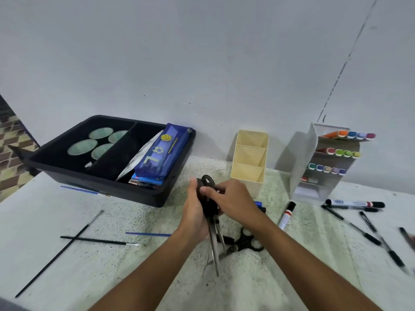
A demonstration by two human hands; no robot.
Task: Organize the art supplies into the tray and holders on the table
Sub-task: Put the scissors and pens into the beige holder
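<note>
Head view: both hands' grip clasps the scissors (pixel 212 223) by their handles, left hand (pixel 194 212) and right hand (pixel 233 202), blades pointing down above the bench (pixel 89 265).

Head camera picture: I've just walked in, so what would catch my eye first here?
Probably the two hands, left hand and right hand, meeting at the centre and gripping black-handled scissors, blades pointing down toward the viewer. Behind them to the left sits a black tray holding a blue pencil case. To the right a white rack shows rows of bright marker caps, with an empty cream holder between tray and rack.
</note>
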